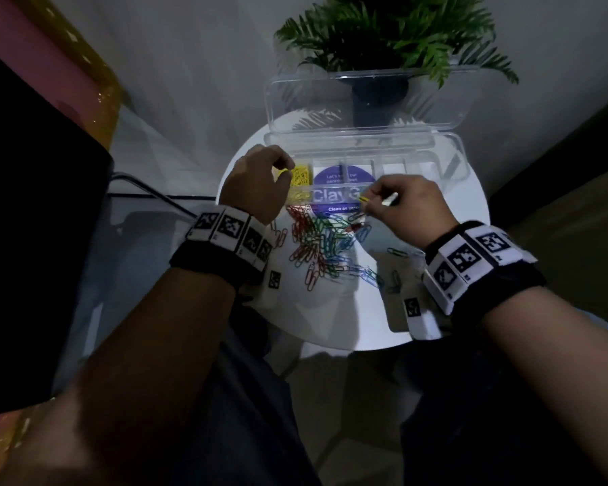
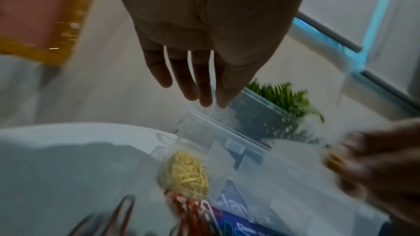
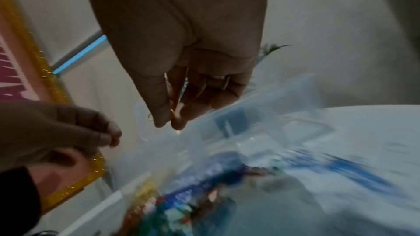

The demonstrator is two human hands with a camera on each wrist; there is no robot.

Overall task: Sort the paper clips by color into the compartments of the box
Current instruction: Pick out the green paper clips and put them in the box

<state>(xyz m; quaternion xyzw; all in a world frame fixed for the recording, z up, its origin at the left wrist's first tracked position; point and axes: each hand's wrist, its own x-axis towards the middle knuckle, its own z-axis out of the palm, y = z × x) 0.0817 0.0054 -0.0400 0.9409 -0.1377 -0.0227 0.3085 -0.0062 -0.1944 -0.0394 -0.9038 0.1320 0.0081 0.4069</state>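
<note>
Round white bench (image 1: 436,212) seen from above, bearing a clear compartment box (image 1: 450,163) with its lid (image 1: 285,100) raised at the far side. The leftmost compartment holds a heap of yellow paper clips (image 1: 301,175); the neighbouring compartments show only a purple printed card (image 1: 343,178) lying beneath the box. Near the box, toward the viewer, a mixed pile of paper clips (image 1: 325,243) in red, green, blue and pink lies spread on the bench, with a few stray clips to its right. The left hand (image 1: 257,184) hangs over the left end of the box, beside the yellow compartment; in the left wrist view its fingers (image 2: 191,82) hang down straight and slightly parted, holding nothing. The right hand (image 1: 406,205) hovers at the near wall of the box above the far edge of the pile; thumb and forefinger are closed narrowly, pinching a yellow clip (image 1: 364,199), and further clips are tucked under the curled remaining fingers (image 3: 218,94), their colour unclear in the blurred right wrist view. Both wrists carry black bands with printed square markers. A potted fern (image 1: 394,33) stands behind the lid at the far side.
</note>
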